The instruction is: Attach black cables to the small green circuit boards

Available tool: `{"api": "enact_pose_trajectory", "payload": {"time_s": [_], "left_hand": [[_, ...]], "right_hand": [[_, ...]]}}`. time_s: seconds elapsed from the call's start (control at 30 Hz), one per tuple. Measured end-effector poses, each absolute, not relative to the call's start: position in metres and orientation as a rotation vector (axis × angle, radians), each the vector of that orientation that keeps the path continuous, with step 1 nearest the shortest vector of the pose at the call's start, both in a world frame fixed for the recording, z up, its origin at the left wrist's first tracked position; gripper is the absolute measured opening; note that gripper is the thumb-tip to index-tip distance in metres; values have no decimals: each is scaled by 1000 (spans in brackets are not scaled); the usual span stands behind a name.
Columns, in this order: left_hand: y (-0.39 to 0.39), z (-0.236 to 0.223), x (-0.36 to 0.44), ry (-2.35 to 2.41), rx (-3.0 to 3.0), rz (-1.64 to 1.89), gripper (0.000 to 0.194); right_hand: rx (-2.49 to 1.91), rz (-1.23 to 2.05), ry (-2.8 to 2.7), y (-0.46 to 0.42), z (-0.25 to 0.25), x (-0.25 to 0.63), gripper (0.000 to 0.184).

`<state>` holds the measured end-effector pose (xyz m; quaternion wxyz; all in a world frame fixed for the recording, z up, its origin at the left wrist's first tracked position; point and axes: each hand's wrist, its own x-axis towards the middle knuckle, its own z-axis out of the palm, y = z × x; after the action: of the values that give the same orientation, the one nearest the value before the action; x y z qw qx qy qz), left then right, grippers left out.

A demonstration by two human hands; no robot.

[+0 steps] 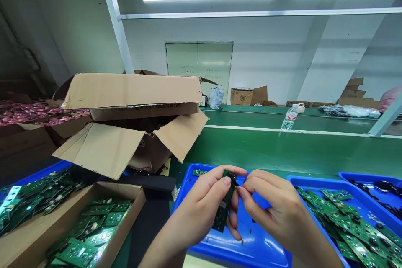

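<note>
My left hand (204, 201) grips a narrow green circuit board (223, 211), held upright above a blue tray (194, 180). My right hand (270, 205) pinches a small black part (233, 179) at the board's top end, thumb and forefinger closed on it. Both hands meet over the tray's middle. A single green board (199, 172) lies at the tray's far left corner, and tiny dark bits are scattered on its floor.
A second blue tray (361, 194) of green boards sits right, a third (377, 180) beyond it. A cardboard box (94, 226) of boards lies lower left, an open carton (132, 134) behind. A water bottle (289, 119) stands by the green conveyor (282, 150).
</note>
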<state>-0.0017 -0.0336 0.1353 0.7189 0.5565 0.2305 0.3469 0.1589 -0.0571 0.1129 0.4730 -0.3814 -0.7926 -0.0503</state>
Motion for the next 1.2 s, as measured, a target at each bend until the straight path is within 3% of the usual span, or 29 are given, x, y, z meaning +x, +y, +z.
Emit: {"api": "enact_pose_trajectory", "payload": {"time_s": [0.37,1.2], "left_hand": [[-31,131,-1,518,1212,794,41],[-32,134,3,810,1680,734,41]], "right_hand": [[-994,-110,-1902,-54,114,168,19],[-1132,-152,-1809,-46,110,176,19]]}}
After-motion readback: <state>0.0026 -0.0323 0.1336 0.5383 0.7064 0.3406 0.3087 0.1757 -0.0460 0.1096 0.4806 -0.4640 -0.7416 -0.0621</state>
